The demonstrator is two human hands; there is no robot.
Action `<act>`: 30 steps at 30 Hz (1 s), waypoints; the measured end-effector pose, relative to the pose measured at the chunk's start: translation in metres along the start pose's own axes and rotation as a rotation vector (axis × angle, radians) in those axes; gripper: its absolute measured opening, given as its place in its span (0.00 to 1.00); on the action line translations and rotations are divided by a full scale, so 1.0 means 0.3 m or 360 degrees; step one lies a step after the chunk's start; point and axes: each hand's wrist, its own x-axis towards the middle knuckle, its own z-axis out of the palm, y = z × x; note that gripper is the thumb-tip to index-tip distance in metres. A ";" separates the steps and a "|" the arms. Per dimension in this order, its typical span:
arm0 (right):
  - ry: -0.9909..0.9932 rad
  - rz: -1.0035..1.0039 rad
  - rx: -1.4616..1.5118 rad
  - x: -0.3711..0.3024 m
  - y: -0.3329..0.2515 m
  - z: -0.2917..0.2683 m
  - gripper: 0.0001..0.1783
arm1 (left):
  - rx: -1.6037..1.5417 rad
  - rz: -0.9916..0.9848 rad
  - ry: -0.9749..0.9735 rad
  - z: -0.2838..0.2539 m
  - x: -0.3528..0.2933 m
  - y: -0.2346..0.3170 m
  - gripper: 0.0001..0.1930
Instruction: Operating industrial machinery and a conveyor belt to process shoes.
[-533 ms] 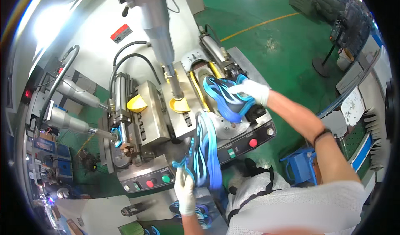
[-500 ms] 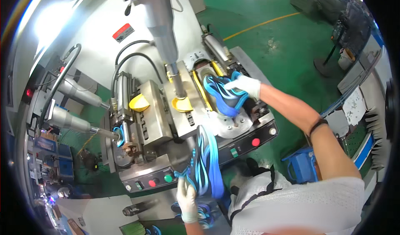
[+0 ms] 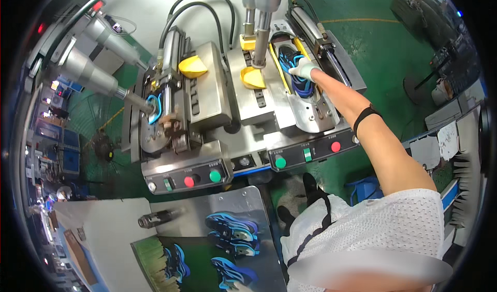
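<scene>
A blue-and-black sports shoe [image 3: 303,87] lies in the right-hand station of a metal pressing machine [image 3: 253,106], between two yellow strips. My gloved right hand [image 3: 304,68] reaches in from the right, its fingers closed over the upper part of that shoe. At the lower edge, only a bit of my gloved left hand [image 3: 239,288] shows, beside a blue shoe [image 3: 230,272] on the work table; its fingers are mostly hidden. Further up the table lie more blue shoes [image 3: 233,223].
Two yellow pads [image 3: 193,67] sit on the machine's blocks. Control panels [image 3: 310,150] with red and green buttons run along its front. Metal cylinders [image 3: 262,33] hang above the right station. A dark cylindrical tool [image 3: 155,218] rests on the table [image 3: 194,204]. A fan [image 3: 106,147] stands at left.
The view has shifted. My left hand has gone from holding a shoe up in front of the machine to the table at the lower edge. My right hand stays at the station's shoe.
</scene>
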 end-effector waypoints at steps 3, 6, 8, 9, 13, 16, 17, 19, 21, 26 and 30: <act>0.0234 -0.0111 -0.0117 -0.159 -0.009 0.030 0.50 | 0.0250 0.0190 0.0086 0.127 0.156 -0.355 0.32; 0.0499 -0.0779 0.0639 -0.691 -0.248 0.192 0.41 | 0.0063 0.0110 -0.0032 0.229 0.134 -0.375 0.41; 0.0523 -0.1124 0.0353 -0.986 -0.282 0.290 0.40 | 0.0487 0.0213 -0.0010 0.268 0.222 -0.498 0.43; 0.0389 -0.1166 0.0390 -1.103 -0.286 0.355 0.42 | 0.0569 0.0146 -0.0038 0.289 0.218 -0.460 0.44; 0.0167 -0.1269 -0.0113 -1.234 -0.193 0.647 0.48 | 0.0630 0.0224 0.0021 0.275 0.239 -0.585 0.48; -0.0174 -0.1239 -0.0881 -1.264 -0.162 0.717 0.51 | 0.0575 0.0127 -0.0045 0.221 0.240 -0.594 0.54; -0.0217 -0.1191 -0.0883 -1.278 -0.157 0.726 0.53 | 0.0529 0.0060 -0.0115 0.191 0.229 -0.560 0.54; -0.0244 -0.1032 -0.0998 -1.332 -0.226 0.702 0.51 | 0.0333 0.0008 -0.0169 0.114 0.215 -0.487 0.48; -0.0211 -0.1041 -0.0831 -1.428 -0.289 0.693 0.49 | 0.0220 0.0293 -0.0155 0.010 0.178 -0.351 0.44; -0.0947 -0.1018 0.0492 -1.722 -0.494 0.932 0.47 | -0.0439 0.0487 -0.0582 0.117 0.177 -0.256 0.41; -0.1109 -0.1039 0.0441 -1.859 -0.661 1.211 0.47 | 0.0101 0.0172 -0.0582 0.394 0.341 -0.394 0.56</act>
